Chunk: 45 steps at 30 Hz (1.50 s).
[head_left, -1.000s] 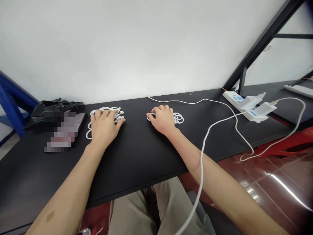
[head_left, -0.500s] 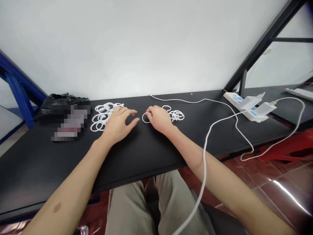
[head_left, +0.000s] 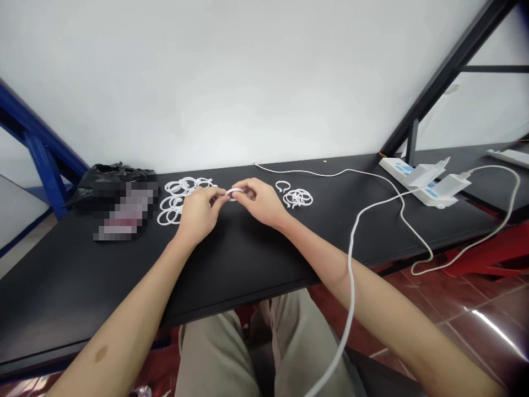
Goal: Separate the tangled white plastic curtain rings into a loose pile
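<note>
Over the middle of the black table [head_left: 231,264], my left hand [head_left: 198,212] and my right hand [head_left: 259,201] meet and pinch one white plastic ring [head_left: 235,192] between their fingertips. Just left of my left hand lies a pile of several white rings [head_left: 177,196]. A smaller cluster of white rings [head_left: 298,197] sits to the right of my right hand, with one open ring [head_left: 282,186] beside it.
A black bag [head_left: 109,173] and a blurred flat item [head_left: 122,212] lie at the back left. A white cable [head_left: 351,182] runs across the table to a power strip with chargers [head_left: 417,176] at the right. Another white cable [head_left: 351,275] crosses my right forearm. Blue and black frames stand at the sides.
My left hand left the left pile and moved right. My right hand drew one ring out of the right cluster, and both hands now pinch it between them.
</note>
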### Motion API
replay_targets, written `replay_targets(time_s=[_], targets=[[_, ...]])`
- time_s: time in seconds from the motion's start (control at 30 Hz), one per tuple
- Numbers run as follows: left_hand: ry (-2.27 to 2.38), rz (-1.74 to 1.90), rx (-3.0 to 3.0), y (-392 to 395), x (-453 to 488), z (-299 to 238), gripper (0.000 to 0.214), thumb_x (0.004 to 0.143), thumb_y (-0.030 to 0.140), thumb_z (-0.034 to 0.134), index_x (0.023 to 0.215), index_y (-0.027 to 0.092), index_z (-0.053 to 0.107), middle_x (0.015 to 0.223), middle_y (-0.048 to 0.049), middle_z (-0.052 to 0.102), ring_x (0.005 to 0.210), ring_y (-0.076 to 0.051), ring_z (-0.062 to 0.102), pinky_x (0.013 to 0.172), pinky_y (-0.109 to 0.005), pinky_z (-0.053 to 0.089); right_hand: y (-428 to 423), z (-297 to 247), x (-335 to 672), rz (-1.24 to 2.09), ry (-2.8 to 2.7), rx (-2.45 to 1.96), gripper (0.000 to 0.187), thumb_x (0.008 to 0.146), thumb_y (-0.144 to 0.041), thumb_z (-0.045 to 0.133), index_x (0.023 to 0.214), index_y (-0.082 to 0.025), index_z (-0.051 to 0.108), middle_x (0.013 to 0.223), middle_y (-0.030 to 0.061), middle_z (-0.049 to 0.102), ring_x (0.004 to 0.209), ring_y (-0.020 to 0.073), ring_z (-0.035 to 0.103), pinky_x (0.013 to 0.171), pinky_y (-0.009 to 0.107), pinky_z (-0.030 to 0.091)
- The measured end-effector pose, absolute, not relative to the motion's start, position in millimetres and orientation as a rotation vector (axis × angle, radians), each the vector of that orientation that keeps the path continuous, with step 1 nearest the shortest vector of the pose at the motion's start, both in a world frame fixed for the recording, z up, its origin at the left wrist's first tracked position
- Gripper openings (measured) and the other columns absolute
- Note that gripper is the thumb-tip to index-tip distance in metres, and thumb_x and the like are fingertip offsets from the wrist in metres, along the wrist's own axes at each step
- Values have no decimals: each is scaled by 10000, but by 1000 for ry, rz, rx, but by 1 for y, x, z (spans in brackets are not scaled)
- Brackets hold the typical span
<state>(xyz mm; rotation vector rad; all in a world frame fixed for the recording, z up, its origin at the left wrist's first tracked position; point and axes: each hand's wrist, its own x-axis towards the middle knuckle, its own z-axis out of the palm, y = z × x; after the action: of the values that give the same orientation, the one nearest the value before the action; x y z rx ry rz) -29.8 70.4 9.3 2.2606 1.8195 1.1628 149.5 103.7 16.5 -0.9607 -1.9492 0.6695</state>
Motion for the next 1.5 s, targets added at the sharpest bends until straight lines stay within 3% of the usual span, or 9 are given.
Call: replay_targets(time_s=[0.13,0.23,0.33,0.57,0.77,0.9,1.13,1.33,1.5], targets=[[1853,1198,2089,70,-32,13,148,851,338,627,873,233,730,872,-6,740,704,-179,601,753,-309,478,111,19,153,872,-1658,-1090,289,942,-414,507,1033,-197,676,1027,44,651,716,103,591,674,243,484],[1725,1202,2208,69,-31,13,147,865,331,613,877,237,726,855,-6,733,742,-185,590,758,-310,474,117,16,154,1181,-1543,-1108,398,966,-499,440,1018,-178,671,879,37,649,606,89,582,555,221,467],[1617,1157,2400,68,-29,11,164,893,315,571,874,226,707,812,-21,709,780,-200,568,754,-323,469,117,11,152,1405,-1537,-1030,356,934,-469,535,919,-146,685,761,30,638,567,84,566,521,205,462],[1660,1075,2562,72,-33,5,162,919,302,538,878,210,665,831,-39,678,817,-217,528,762,-349,451,112,11,148,1637,-1211,-835,162,803,-276,737,822,-128,675,752,11,646,699,80,610,732,212,532],[1540,1137,2555,70,-29,4,177,916,347,567,924,218,688,978,-51,699,913,-218,574,881,-387,447,109,16,148,1383,-1324,-945,34,801,-154,700,814,-133,676,698,-9,645,624,77,600,691,235,533],[1457,1047,2474,67,-24,6,184,928,313,538,873,210,681,908,-34,716,841,-191,602,822,-343,461,108,16,148,1268,-1441,-1002,40,805,-152,687,842,-143,674,708,-14,658,613,72,595,672,224,526],[1514,1025,2300,64,-20,9,150,908,292,556,879,219,684,797,6,684,703,-152,581,714,-287,442,113,10,151,1262,-1589,-976,214,845,-368,667,823,-159,626,667,-4,652,616,104,623,640,239,527],[1492,1015,2254,62,-17,9,108,894,287,582,907,231,673,795,19,694,708,-154,578,716,-287,442,115,6,152,1057,-1712,-979,227,859,-381,633,753,-185,589,618,-32,616,560,97,580,570,221,482],[1558,1052,2377,66,-21,5,138,912,290,556,930,223,676,857,-21,709,835,-206,562,773,-328,459,116,10,154,873,-1779,-1063,277,897,-462,576,877,-193,643,746,-2,684,675,125,624,695,260,493]])
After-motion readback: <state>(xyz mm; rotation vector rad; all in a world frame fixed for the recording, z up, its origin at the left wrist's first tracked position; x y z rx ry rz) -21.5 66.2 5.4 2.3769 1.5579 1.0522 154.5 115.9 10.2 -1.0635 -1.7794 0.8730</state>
